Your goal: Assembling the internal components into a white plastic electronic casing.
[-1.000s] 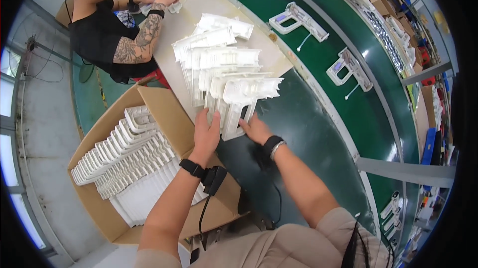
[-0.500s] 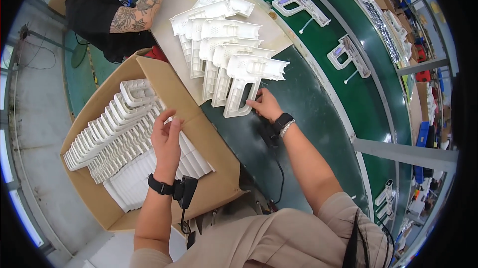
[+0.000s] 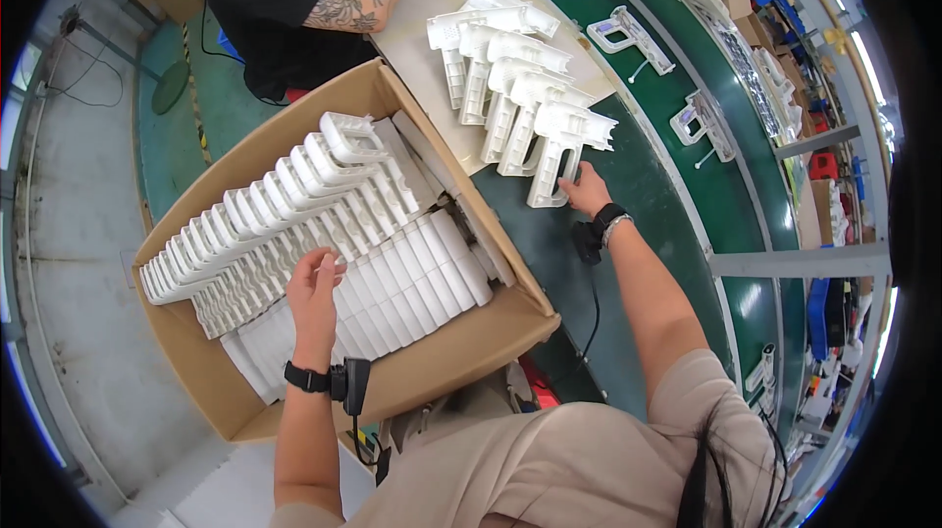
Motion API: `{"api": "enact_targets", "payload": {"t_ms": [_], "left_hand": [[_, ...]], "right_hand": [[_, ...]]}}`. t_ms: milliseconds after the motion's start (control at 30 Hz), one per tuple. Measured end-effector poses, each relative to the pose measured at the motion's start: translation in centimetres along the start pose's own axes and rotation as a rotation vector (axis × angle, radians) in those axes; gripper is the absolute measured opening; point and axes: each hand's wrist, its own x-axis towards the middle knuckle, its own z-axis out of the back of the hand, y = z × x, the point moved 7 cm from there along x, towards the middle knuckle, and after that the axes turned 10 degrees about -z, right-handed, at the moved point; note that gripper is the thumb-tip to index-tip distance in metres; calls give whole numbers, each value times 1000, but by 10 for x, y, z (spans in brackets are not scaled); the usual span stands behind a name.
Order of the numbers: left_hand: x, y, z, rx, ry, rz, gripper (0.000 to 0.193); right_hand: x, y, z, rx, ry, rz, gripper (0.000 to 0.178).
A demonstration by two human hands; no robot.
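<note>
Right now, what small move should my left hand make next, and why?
Perhaps lower your left hand onto the white parts in the cardboard box: it hovers above them, apparently empty, while your right hand already holds the nearest white shell outside the box.

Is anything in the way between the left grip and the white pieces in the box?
Nothing visible is. The left grip is over the white pieces, and the cardboard box is open on top. I can't tell whether it touches them.
</note>
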Motion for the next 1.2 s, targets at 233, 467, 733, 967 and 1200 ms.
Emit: {"api": "enact_targets", "payload": {"t_ms": [233, 467, 733, 967, 1200], "left_hand": [[-24, 35, 116, 53, -123, 61, 30], [-55, 74, 158, 116, -171, 114, 25], [-66, 95, 126, 77, -153, 234, 25], [-55, 79, 73, 113, -63, 200, 26], [-45, 75, 37, 101, -27, 200, 27]], "right_hand": [[-19, 21, 9, -243, -118, -57, 46], [-4, 20, 8, -191, -330, -178, 29], [23, 49, -9, 521, -174, 33, 21], [7, 61, -1, 370, -170, -110, 26], [4, 51, 0, 337, -12, -124, 29]]}}
